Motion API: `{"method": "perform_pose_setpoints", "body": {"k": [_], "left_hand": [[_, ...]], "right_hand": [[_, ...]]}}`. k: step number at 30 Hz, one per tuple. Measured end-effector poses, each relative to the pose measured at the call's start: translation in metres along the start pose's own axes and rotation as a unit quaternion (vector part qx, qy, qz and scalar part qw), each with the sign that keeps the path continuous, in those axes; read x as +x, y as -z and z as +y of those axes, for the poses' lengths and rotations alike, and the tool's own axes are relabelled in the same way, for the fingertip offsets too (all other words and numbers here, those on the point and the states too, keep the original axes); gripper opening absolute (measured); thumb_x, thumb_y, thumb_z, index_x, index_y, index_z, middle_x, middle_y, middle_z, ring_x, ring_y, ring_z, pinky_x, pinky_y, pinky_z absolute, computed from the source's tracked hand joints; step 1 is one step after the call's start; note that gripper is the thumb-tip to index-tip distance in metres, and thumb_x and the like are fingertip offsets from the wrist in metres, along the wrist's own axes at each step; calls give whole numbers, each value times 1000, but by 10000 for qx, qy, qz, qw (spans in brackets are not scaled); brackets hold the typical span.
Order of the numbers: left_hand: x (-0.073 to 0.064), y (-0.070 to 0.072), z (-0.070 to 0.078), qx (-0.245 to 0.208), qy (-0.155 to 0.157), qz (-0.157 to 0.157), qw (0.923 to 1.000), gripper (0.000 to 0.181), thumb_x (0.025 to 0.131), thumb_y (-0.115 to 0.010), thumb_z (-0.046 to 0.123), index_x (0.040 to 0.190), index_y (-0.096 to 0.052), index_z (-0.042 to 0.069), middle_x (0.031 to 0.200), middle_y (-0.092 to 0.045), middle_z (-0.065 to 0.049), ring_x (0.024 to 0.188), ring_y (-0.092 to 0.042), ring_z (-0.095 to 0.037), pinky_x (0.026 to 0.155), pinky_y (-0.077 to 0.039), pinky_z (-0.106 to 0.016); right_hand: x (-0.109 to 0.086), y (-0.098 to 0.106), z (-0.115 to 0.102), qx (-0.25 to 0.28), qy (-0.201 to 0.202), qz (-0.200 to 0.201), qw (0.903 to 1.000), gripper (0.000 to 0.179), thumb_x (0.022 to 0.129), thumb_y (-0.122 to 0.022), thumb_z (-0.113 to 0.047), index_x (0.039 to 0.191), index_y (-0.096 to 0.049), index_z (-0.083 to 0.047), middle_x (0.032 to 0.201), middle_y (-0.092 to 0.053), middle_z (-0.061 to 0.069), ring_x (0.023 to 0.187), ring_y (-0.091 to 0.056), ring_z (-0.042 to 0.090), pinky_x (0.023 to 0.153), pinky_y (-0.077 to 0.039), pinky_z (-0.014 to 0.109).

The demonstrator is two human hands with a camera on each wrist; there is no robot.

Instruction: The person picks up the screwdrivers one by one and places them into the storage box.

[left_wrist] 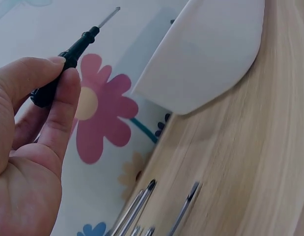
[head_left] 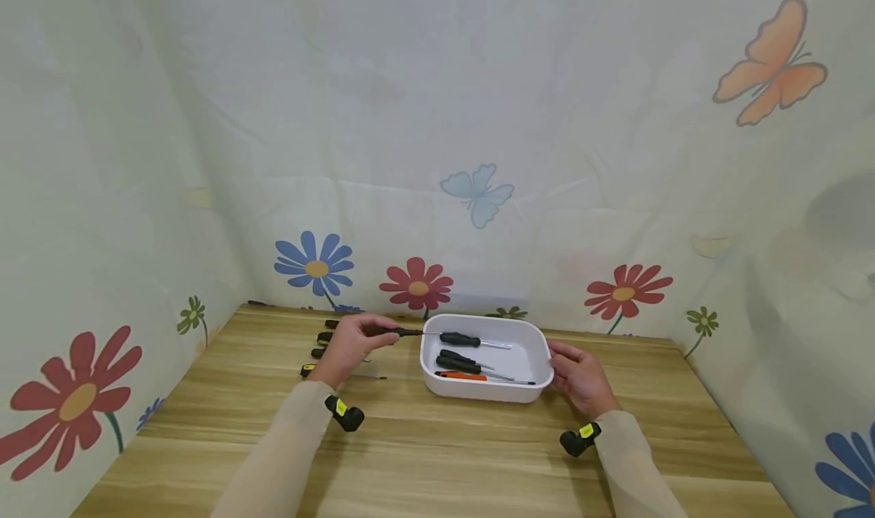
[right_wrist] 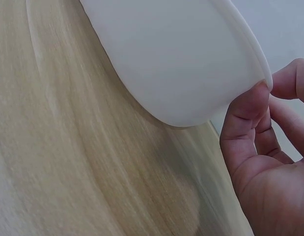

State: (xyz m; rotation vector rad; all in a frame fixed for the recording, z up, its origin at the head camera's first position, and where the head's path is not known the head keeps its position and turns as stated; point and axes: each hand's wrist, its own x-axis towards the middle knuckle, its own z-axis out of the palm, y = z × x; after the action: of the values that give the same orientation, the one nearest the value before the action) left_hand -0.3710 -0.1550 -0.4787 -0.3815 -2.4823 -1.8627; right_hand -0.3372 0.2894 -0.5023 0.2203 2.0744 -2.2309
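My left hand [head_left: 357, 343] pinches a small black-handled screwdriver [left_wrist: 82, 45] between thumb and fingers, raised above the table. Its metal tip points toward the white plastic box [head_left: 488, 390] and reaches over the left rim in the head view. At the box's right end, my right hand [head_left: 581, 375] pinches the rim between thumb and forefinger, as the right wrist view shows. Inside the box lie several screwdrivers: a black-handled screwdriver [head_left: 460, 340] at the back, more black handles [head_left: 458, 364] in the middle, and an orange-handled screwdriver [head_left: 462, 376] at the front.
Several more screwdrivers [head_left: 309, 370] lie in a row on the wooden table [head_left: 437, 457], partly hidden by my left hand and sleeve. A cloth backdrop [head_left: 519, 260] printed with flowers and butterflies rises behind the table and along both sides.
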Motion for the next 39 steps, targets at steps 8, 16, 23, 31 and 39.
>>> {"method": "perform_pose_setpoints", "body": {"k": [8, 16, 23, 31, 39], "left_hand": [[19, -24, 3, -134, 38, -265, 9996, 31, 79, -88, 41, 104, -81, 24, 111, -75, 1, 102, -65, -22, 88, -55, -35], [32, -40, 5, 70, 123, -275, 9995, 25, 81, -88, 36, 103, -81, 27, 114, -74, 3, 105, -65, -21, 91, -57, -36], [43, -51, 13, 436, 165, -303, 9985, 21, 84, -86, 29, 105, -81, 25, 113, -71, 1, 104, -64, -20, 91, -58, -36], [61, -63, 19, 1178, -6, -410, 9922, 16, 83, -87, 23, 97, -83, 30, 106, -76, 6, 102, -64, -19, 92, -57, -40], [66, -76, 29, 1828, -29, -686, 9807, 13, 86, -84, 16, 97, -83, 21, 108, -75, 1, 102, -64, -19, 94, -57, -40]], "right_hand": [[2, 1, 0, 1, -37, 46, 10000, 48, 101, -62, -8, 148, -52, -4, 140, -62, 11, 100, -69, 18, 87, -61, 32], [4, 1, -2, -30, 66, 4, 10000, 48, 102, -61, -8, 149, -51, -2, 144, -59, 17, 99, -68, 19, 85, -61, 31], [3, 1, -1, 11, 77, 29, 10000, 48, 101, -60, -5, 148, -51, 0, 139, -63, 16, 97, -69, 18, 83, -61, 31], [4, 1, 0, 23, 82, 11, 10000, 48, 102, -59, -4, 149, -50, 0, 143, -60, 18, 100, -69, 20, 82, -61, 31], [2, 0, 0, 43, 30, 25, 10000, 48, 102, -60, -6, 149, -51, -1, 145, -58, 19, 100, -69, 20, 83, -61, 31]]}}
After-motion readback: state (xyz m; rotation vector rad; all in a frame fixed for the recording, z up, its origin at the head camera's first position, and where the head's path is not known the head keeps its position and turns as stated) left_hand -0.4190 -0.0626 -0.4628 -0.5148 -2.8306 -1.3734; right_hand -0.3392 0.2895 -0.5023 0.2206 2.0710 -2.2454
